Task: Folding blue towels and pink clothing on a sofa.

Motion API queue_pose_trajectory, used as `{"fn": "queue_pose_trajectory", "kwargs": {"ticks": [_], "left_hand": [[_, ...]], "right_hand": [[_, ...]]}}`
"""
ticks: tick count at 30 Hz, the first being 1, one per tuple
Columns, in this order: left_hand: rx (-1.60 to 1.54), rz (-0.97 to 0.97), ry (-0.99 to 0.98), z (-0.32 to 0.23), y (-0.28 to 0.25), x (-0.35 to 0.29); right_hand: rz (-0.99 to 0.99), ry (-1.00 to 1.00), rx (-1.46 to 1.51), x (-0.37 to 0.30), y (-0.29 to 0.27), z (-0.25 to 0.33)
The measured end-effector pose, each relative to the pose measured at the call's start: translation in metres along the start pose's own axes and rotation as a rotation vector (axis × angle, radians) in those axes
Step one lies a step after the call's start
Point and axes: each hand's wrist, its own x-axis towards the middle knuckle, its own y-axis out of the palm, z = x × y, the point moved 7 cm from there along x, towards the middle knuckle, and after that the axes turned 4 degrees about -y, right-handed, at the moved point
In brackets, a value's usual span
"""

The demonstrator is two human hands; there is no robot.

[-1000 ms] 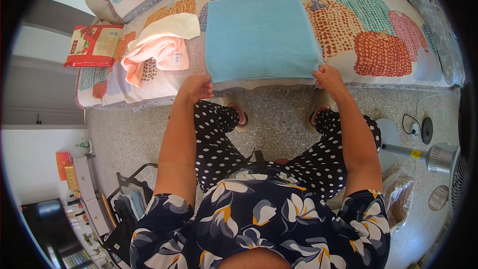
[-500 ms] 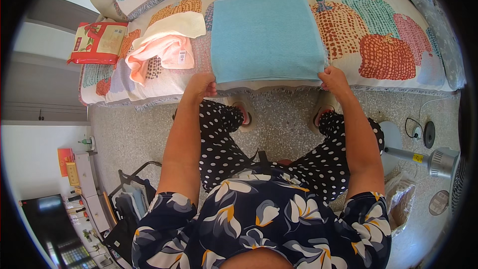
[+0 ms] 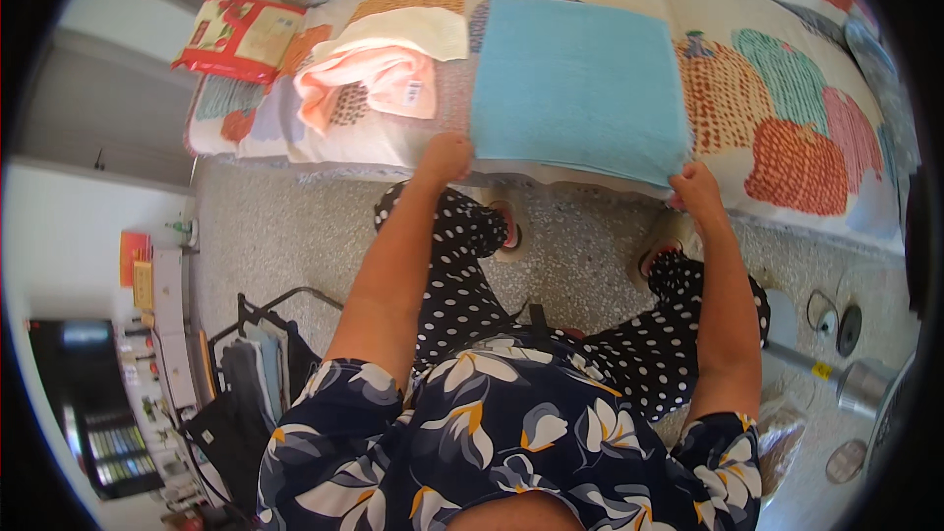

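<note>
A light blue towel (image 3: 580, 88) lies spread flat on the patterned sofa cover (image 3: 551, 177), its near edge along the seat's front. My left hand (image 3: 448, 157) is closed at the towel's near left corner, with the fingertips partly hidden. At the near right corner, my right hand (image 3: 696, 185) pinches the towel's edge between thumb and fingers. To the left of the towel rests a crumpled peach towel (image 3: 383, 84) with a small white label. A cream towel (image 3: 418, 32) lies just behind it, partly under or against it.
A red and cream package (image 3: 241, 39) sits at the seat's left end. Below on the left stands a black rack (image 3: 270, 305) with clothes on it. A silver fan (image 3: 855, 383) and a clear plastic bag (image 3: 782, 442) are on the floor at right.
The whole view has shifted and tilted, so the sofa appears farther right. Both hands stay at the blue towel's near corners, and the towel still lies flat.
</note>
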Motion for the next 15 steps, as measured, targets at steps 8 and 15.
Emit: {"fn": "queue_pose_trajectory", "kwargs": {"ticks": [8, 15], "left_hand": [[-0.051, 0.035, 0.007, -0.025, 0.015, -0.013], [-0.038, 0.057, 0.047, -0.016, 0.013, -0.009]], "right_hand": [[0.018, 0.021, -0.011, -0.006, -0.009, -0.004], [0.077, 0.006, -0.038, -0.004, 0.0, 0.003]]}}
